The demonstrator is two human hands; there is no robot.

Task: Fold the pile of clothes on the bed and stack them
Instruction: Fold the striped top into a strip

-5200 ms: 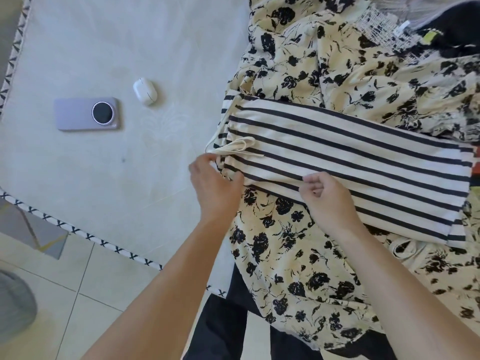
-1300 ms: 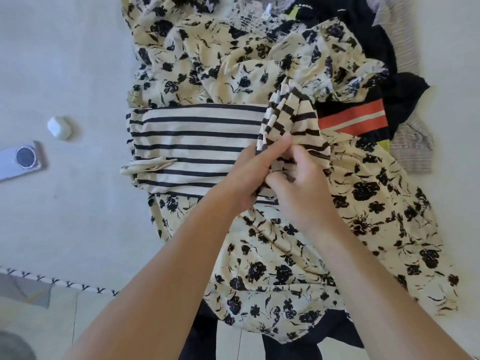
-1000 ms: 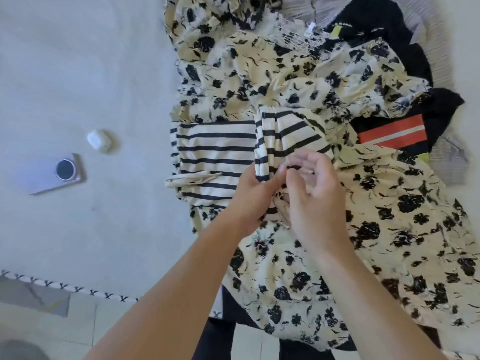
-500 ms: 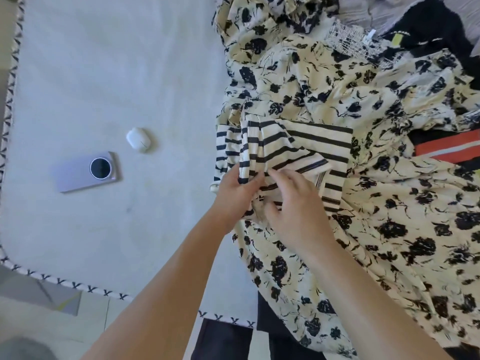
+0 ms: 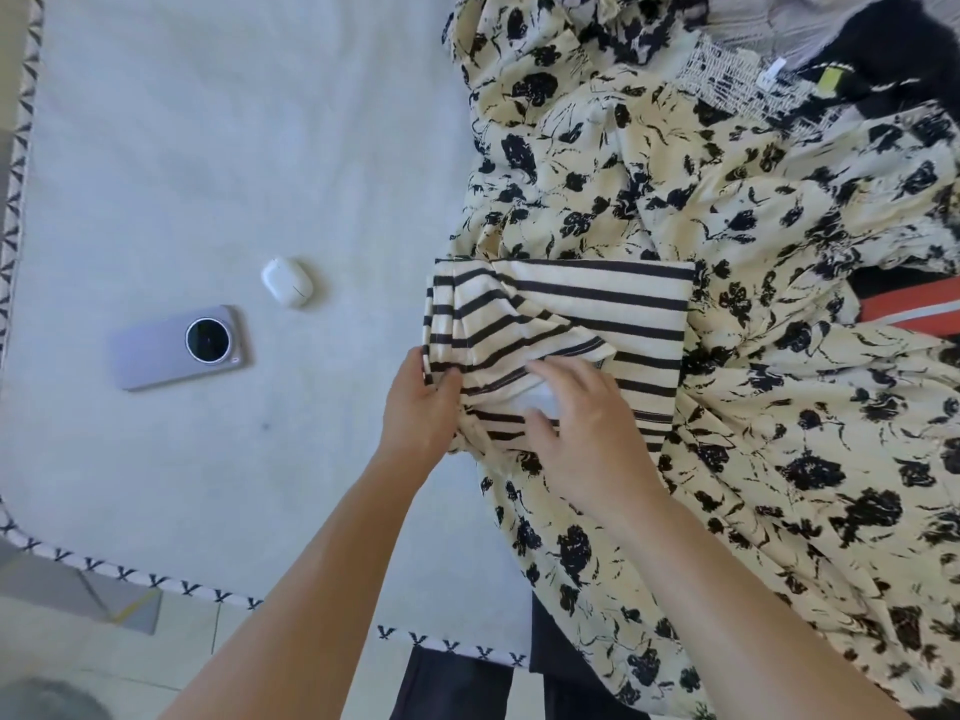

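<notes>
On the pale bed (image 5: 182, 148), well left of the clothes, lie a lilac phone (image 5: 179, 348) and a white earbud case (image 5: 287, 281), both clear of the work and best left alone. The step in hand looks like the last fold of the striped top (image 5: 597, 309), and doing it well means keeping the near left corner pinned while the loose flap is smoothed flat, so that the edges line up and the packet ends square. The left hand (image 5: 418, 407) grips that corner, its fingers (image 5: 447, 387) curled round the bunched hem. Just to its right, the right hand (image 5: 587, 428) lies across the folded flap with fingers fairly straight, pressing rather than pinching; whether the thumb catches cloth beneath I cannot tell. A flat sweep rightward toward the far edge should push out the diagonal crease, since the flap sits skewed over the layer below. The top is cream with dark horizontal stripes, soft knit, already doubled into a rough rectangle with a crisp right edge. It rests on the floral dress (image 5: 779, 459), cream with black flowers, which sprawls unfolded over the right side of the bed. A black garment with an orange band (image 5: 909, 309) shows at the right edge.
</notes>
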